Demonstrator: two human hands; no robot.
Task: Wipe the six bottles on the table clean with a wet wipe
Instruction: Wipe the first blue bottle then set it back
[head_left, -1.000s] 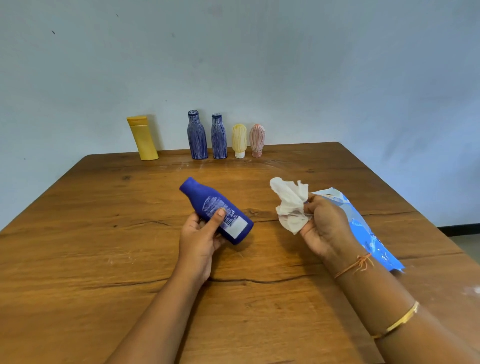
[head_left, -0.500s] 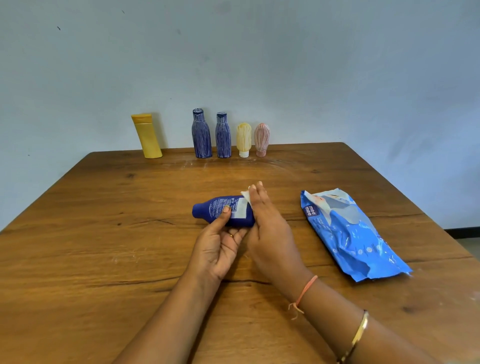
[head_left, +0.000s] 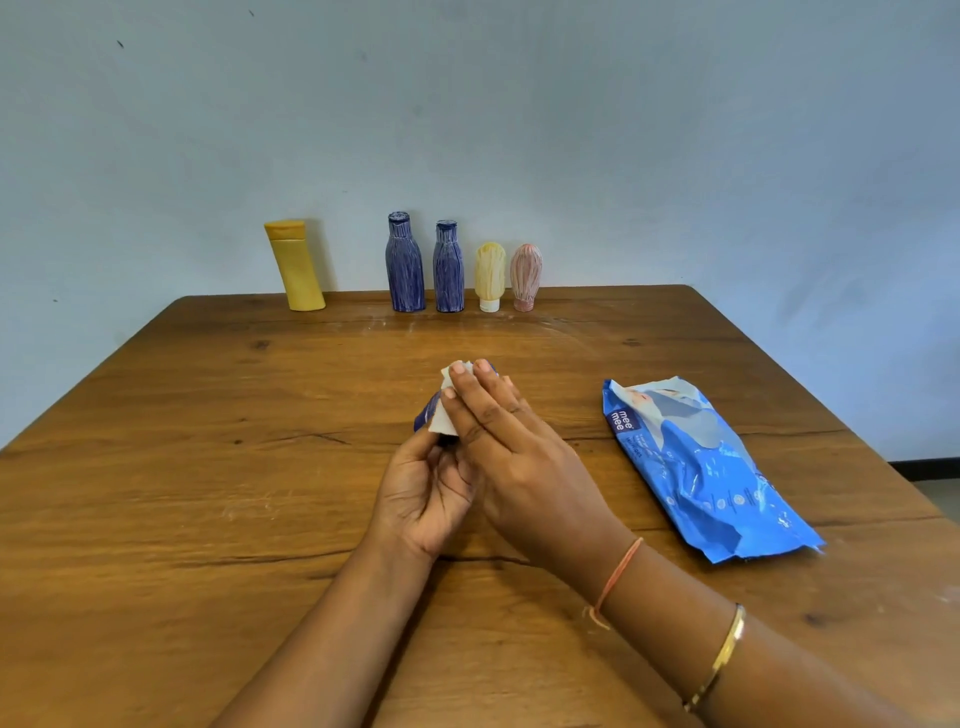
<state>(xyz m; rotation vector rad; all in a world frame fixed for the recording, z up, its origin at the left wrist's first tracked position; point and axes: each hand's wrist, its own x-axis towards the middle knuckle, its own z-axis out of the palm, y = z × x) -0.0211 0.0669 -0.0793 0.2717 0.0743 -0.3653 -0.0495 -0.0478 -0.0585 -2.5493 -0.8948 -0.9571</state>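
Wooden table (head_left: 208, 519), big, with wood showing all round both hands. Blue mee mee wipe pack (head_left: 701, 467) lies flat to the right of the right hand, apart from it.

Right hand (head_left: 514, 457) is on top, fingers straight, pressing down. Left hand (head_left: 421, 493) is underneath, curled up round the blue bottle (head_left: 425, 413) from below. The hands are together and overlapping.

Far past the fingertips, at the table's back edge by the wall:
- Yellow bottle (head_left: 296, 267), off to the left on its own.
- Close in a row: taller striped blue bottle (head_left: 405, 265), shorter striped blue bottle (head_left: 448, 270), pale yellow bottle (head_left: 489, 275), pink bottle (head_left: 525, 275). All upright.

The blue bottle is nearly hidden. Only a sliver shows left of the right fingers, so I can't tell which way it points. The wet wipe (head_left: 445, 415) is bunched between the right fingers and the bottle, with a white corner poking out to the left.

Risks, my read:
- The flat fingers press the wipe but don't pinch it, so it may slide off or wad up and skip patches.
- Wet plastic held in one hand may slip, drop and roll.
- The side against the left palm likely gets missed unless the bottle is turned.
- The back row is tight and the two small bottles stand on narrow caps, so a reach for one could topple its neighbours.
- One wipe may be dirty or dry well before bottle six.
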